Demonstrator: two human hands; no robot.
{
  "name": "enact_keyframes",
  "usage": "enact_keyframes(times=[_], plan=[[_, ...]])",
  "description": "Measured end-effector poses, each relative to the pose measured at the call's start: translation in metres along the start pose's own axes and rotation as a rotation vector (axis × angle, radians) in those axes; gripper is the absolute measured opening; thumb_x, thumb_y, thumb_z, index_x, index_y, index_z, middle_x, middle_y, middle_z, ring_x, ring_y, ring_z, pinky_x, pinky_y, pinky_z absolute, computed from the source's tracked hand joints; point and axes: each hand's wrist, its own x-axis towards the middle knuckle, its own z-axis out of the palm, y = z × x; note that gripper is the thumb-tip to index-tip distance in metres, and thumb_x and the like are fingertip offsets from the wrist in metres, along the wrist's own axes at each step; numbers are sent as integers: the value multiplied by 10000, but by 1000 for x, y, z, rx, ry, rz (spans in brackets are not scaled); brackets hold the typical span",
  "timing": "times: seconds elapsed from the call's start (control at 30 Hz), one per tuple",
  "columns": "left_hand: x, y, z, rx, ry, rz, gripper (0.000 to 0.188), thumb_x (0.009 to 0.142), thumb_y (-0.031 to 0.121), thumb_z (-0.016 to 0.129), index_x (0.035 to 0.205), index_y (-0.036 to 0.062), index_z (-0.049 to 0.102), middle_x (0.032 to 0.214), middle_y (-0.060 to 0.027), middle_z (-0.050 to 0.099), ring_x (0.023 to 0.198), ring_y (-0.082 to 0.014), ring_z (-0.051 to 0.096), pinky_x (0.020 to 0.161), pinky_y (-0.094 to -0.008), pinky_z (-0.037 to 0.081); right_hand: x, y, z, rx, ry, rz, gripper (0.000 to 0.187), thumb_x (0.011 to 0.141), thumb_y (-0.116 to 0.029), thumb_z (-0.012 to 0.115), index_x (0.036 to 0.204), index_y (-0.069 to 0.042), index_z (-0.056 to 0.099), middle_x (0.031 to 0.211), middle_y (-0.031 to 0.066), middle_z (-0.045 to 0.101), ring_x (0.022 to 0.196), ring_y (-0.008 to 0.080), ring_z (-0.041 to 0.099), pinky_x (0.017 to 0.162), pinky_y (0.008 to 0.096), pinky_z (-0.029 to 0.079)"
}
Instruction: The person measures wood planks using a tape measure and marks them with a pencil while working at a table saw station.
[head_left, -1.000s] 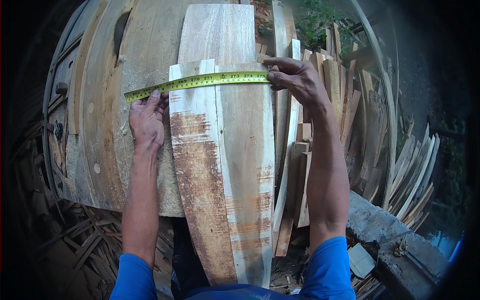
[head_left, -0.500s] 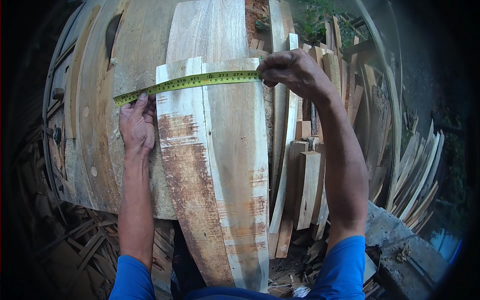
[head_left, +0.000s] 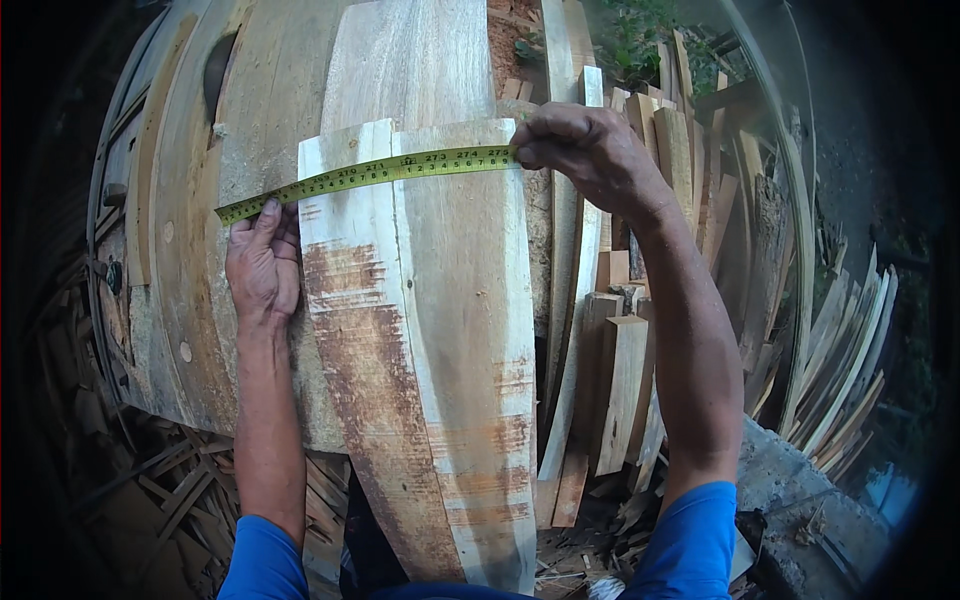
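Note:
A yellow measuring tape (head_left: 385, 172) runs across two boards lying side by side, near their far ends. The left board (head_left: 365, 360) has pale edges and rough reddish-brown patches; the right board (head_left: 465, 290) is smoother, with brown streaks toward its near end. My left hand (head_left: 264, 262) grips the tape just left of the boards, thumb on top, and the tape's free part sticks out past it. At the right board's far right corner, my right hand (head_left: 575, 145) pinches the tape between curled fingers.
Beneath lies a wide wooden work surface (head_left: 185, 250) with sawdust on it. Another pale board (head_left: 410, 65) lies beyond the two. Upright offcuts (head_left: 620, 390) crowd the right side, near a concrete block (head_left: 800, 500). Scrap wood (head_left: 170, 510) covers the ground at lower left.
The boards, the tape and my left hand sit slightly farther left in view. Both hands keep their hold on the tape, which still spans the boards.

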Motion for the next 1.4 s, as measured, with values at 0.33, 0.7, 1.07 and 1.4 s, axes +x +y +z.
enact_keyframes(times=[0.33, 0.7, 1.07, 1.4], plan=[[3, -2, -10, 9, -49, -5, 263, 997, 39, 605, 1254, -2, 570, 1204, -114, 663, 1104, -206, 648, 1038, -350, 529, 4, 8, -3, 136, -55, 25, 143, 908, -167, 723, 1013, -82, 769, 894, 49, 741, 862, 158, 715, 817, 332, 561], [1, 0, -4, -26, -8, -6, 293, 973, 19, 631, 1256, 1, 558, 1161, -124, 672, 1028, -221, 665, 981, -368, 545, 7, 12, -2, 288, -87, 64, 157, 899, -167, 738, 1024, -79, 773, 892, 38, 729, 889, 154, 707, 847, 350, 572], [-2, -5, -1, -45, -31, 9, 291, 970, 20, 634, 1253, 12, 569, 1145, -119, 674, 1016, -221, 668, 972, -372, 549, 4, 15, -3, 400, -98, 47, 131, 915, -111, 715, 1020, -48, 760, 877, 22, 700, 881, 126, 675, 854, 316, 571], [-5, 0, 17, -120, -69, -33, 199, 963, 29, 648, 1146, 14, 569, 1049, -130, 698, 938, -226, 686, 908, -384, 559, 0, 0, -4, 347, -51, 66, 82, 893, -2, 713, 971, 14, 696, 899, 36, 646, 864, 118, 618, 785, 276, 505]])
